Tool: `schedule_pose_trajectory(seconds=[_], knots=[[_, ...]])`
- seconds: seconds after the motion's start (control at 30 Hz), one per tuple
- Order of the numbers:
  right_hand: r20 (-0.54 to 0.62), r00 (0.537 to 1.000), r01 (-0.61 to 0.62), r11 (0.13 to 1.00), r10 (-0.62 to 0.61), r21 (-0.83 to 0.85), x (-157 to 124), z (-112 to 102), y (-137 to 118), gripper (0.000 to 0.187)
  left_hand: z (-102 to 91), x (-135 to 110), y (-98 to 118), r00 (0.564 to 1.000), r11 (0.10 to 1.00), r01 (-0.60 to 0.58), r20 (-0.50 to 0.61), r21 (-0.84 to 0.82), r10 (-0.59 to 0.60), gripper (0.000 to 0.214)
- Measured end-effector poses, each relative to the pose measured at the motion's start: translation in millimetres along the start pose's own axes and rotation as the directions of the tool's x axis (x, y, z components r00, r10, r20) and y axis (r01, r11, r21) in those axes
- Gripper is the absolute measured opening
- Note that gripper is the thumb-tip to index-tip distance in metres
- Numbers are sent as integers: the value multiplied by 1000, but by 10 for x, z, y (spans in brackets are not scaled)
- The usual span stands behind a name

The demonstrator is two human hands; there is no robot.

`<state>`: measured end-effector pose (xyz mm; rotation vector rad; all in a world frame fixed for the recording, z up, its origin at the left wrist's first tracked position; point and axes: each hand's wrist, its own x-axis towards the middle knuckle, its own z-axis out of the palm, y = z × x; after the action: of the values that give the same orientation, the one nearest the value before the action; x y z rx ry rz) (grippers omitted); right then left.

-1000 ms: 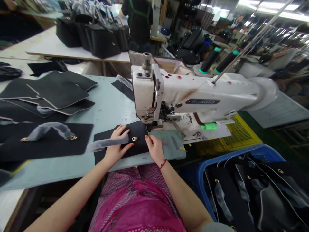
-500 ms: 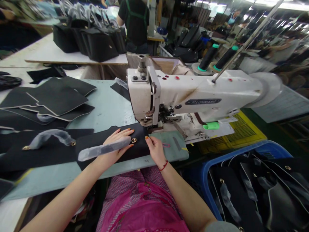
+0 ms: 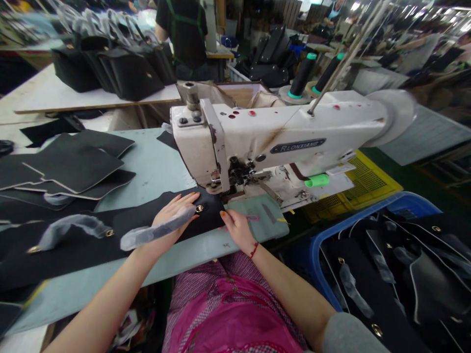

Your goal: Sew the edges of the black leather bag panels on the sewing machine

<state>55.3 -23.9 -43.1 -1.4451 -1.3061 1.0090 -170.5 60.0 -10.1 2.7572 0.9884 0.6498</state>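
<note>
A person in a pink apron [image 3: 231,318] works at a white sewing machine [image 3: 257,132] on a crowded factory floor, both hands on a black panel [image 3: 212,208] that lies flat on the pale green bench [image 3: 143,159]. The panel's far right corner sits at the foot of the machine's head; from where I stand, I cannot tell whether the needle touches it. The left hand [image 3: 170,212] presses the panel, fingers extended and thumb set apart, beneath a plastic-wrapped handle [image 3: 156,234] that crosses it to a gold ring [image 3: 199,209]. The right hand [image 3: 238,229], a red bracelet [image 3: 253,250] at its wrist, has its fingers drawn narrow at the panel's right edge; whether they pinch it I cannot tell. A pink clip [image 3: 252,217] lies just beside that hand. To the left, a second wrapped handle [image 3: 71,228] arches over black material, near a pile of black pieces [image 3: 75,162]. At right, a blue basket [image 3: 314,252] brims with black pieces and wrapped handles. Beyond the machine, finished-looking black bags [image 3: 128,71] crowd a white board [image 3: 44,98] near a co-worker [image 3: 186,41] in dark clothes.
</note>
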Motion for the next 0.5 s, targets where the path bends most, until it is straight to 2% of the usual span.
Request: schedule_pose_trajectory(seconds=[0.07,0.2,0.37,0.5], knots=[[45,998,-54,996,50,75,-107,4,105,41,18,-1,-22,1000,1000,-2,13,3,2,32],[45,995,-96,982,90,163,-199,32,214,42,35,-1,-66,999,1000,21,48,-20,-20,38],[56,993,-114,979,106,168,-164,42,156,47,-54,56,-51,997,1000,-4,80,-23,5,39],[88,986,-154,966,138,209,-114,28,66,48,-184,139,6,995,995,57,86,-79,-50,41]])
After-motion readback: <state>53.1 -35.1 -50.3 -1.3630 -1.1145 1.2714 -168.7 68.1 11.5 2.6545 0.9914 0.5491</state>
